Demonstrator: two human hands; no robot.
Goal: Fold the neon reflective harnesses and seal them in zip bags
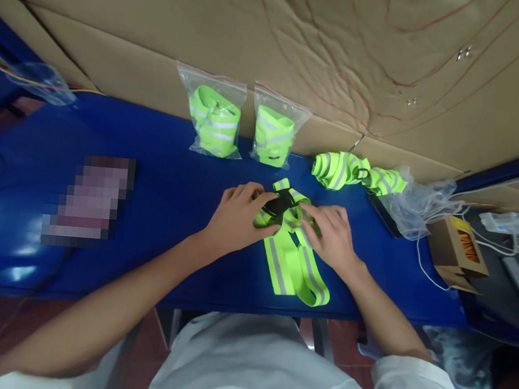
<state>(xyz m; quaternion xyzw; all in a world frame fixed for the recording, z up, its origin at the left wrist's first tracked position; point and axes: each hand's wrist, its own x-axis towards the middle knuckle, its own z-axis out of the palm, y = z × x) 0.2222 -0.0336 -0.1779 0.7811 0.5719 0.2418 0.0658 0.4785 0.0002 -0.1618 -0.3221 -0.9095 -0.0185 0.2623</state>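
A neon-yellow reflective strap (280, 265) with grey stripes lies on the blue table before me, its loops hanging toward the front edge. My left hand (240, 217) grips its upper left part, thumb and fingers around a black piece (280, 203) that looks like a buckle or patch. From the other side, my right hand (332, 233) holds the strap's right edge between thumb and bent fingers. Some fingertips are hidden behind the folds. Beyond my hands, two clear zip bags, a left bag (218, 122) and a right bag (274, 133), hold similar folded straps.
Rolled reflective straps (340, 169) lie at the back right, beside crumpled clear plastic bags (421, 201) and a dark flat object (384, 215). A small cardboard box (455, 252) and white cables stand farther right. A cardboard wall (164, 37) closes the back. A pixelated object (95, 199) lies left.
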